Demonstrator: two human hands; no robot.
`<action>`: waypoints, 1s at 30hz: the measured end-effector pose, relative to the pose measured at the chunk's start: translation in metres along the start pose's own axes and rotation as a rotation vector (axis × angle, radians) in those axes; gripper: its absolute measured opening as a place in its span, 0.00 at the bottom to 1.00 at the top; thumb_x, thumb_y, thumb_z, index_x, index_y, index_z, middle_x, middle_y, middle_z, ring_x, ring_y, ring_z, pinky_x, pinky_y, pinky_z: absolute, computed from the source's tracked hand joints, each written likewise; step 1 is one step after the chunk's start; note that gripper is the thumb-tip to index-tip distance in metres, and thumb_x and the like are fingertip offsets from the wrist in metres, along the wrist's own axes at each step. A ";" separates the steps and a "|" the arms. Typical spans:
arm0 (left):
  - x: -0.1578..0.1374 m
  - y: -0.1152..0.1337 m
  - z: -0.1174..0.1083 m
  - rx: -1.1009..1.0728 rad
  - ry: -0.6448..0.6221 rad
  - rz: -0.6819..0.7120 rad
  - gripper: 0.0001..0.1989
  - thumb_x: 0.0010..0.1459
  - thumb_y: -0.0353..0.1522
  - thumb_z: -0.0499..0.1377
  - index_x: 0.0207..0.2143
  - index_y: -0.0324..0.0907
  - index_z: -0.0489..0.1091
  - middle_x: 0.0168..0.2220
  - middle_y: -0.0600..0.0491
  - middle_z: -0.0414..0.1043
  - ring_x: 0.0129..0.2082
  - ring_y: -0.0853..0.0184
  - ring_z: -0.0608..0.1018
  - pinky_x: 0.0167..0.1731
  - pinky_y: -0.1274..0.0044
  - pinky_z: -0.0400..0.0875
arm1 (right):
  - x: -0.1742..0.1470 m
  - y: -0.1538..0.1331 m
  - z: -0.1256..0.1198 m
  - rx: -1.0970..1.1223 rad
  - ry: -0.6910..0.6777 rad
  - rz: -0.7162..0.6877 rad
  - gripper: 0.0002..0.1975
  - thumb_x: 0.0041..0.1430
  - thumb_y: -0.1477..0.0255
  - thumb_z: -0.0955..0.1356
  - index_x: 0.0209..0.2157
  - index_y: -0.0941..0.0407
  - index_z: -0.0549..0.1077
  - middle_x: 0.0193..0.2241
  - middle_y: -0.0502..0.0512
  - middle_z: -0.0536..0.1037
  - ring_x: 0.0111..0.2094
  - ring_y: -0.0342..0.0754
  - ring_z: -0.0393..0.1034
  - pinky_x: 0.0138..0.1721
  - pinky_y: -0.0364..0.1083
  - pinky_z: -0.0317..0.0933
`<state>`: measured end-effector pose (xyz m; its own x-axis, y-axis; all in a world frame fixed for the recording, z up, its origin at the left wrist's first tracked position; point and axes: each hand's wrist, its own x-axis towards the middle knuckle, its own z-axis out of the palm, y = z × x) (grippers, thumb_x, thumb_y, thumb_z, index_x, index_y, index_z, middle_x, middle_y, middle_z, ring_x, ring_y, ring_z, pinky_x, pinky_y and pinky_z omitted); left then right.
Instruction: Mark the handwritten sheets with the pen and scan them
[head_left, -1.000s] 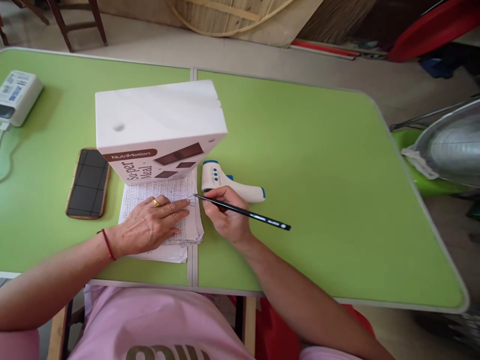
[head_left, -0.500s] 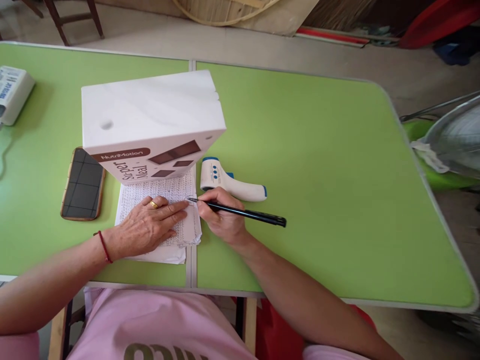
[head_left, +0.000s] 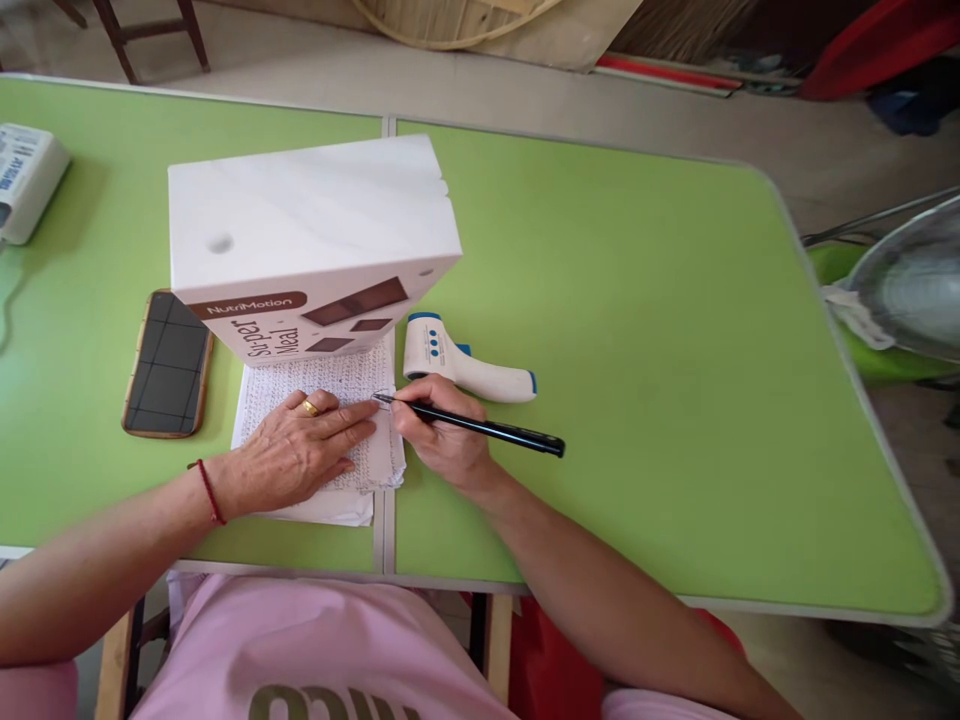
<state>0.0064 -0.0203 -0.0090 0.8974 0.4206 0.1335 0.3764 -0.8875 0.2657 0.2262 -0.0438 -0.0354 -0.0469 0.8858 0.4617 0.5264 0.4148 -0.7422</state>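
Note:
Sheets of paper (head_left: 375,452) covered in dense handwriting lie stacked at the table's front edge. My left hand (head_left: 300,450) rests flat on them with its fingers stretched out, a gold ring on one finger. Pinched in my right hand (head_left: 446,430) is a black pen (head_left: 502,430), tilted, its tip at the paper's right side close to my left fingertips. Just beyond my right hand lies a white and blue infrared thermometer (head_left: 480,375). A white NutriMotion box (head_left: 315,220) stands at the far end of the sheets and hides part of them.
The green folding table (head_left: 637,350) has a metal seam down its middle. Left of the box lies a phone (head_left: 165,370) in a brown case. A white device (head_left: 30,185) with a cable sits at the far left. A plastic-lined green container (head_left: 900,290) stands beyond the right edge.
The pen's back end has swung slightly left and down, while its tip stays at nearly the same spot on the paper. My left hand keeps its place; the view has shifted a little.

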 end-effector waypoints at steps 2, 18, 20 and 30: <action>0.000 0.000 -0.001 -0.001 -0.011 -0.003 0.18 0.70 0.33 0.53 0.59 0.37 0.67 0.63 0.47 0.67 0.50 0.56 0.71 0.43 0.66 0.67 | 0.000 0.000 -0.001 -0.003 -0.002 -0.005 0.06 0.57 0.76 0.66 0.27 0.53 0.68 0.18 0.43 0.70 0.18 0.40 0.63 0.21 0.40 0.60; 0.001 -0.001 -0.002 -0.011 -0.004 -0.003 0.17 0.69 0.32 0.55 0.58 0.36 0.67 0.63 0.47 0.67 0.49 0.56 0.71 0.42 0.67 0.65 | 0.001 -0.001 -0.002 0.009 0.032 0.029 0.05 0.55 0.76 0.66 0.27 0.53 0.68 0.18 0.44 0.71 0.18 0.40 0.63 0.20 0.41 0.58; 0.000 -0.001 -0.002 -0.008 -0.003 0.000 0.17 0.69 0.32 0.55 0.58 0.37 0.67 0.63 0.48 0.67 0.49 0.56 0.71 0.42 0.67 0.65 | 0.001 -0.001 -0.001 0.018 0.041 0.020 0.06 0.55 0.77 0.66 0.27 0.53 0.67 0.18 0.43 0.71 0.17 0.40 0.62 0.20 0.40 0.57; 0.001 -0.001 -0.001 -0.014 -0.011 -0.004 0.17 0.69 0.32 0.54 0.58 0.37 0.68 0.63 0.48 0.67 0.49 0.56 0.71 0.42 0.66 0.67 | 0.001 -0.001 -0.002 0.007 -0.001 0.046 0.06 0.55 0.75 0.66 0.26 0.53 0.68 0.18 0.44 0.71 0.17 0.40 0.63 0.20 0.41 0.59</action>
<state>0.0068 -0.0187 -0.0081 0.8983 0.4221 0.1222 0.3768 -0.8830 0.2799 0.2279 -0.0441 -0.0335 -0.0232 0.9040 0.4269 0.5223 0.3751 -0.7659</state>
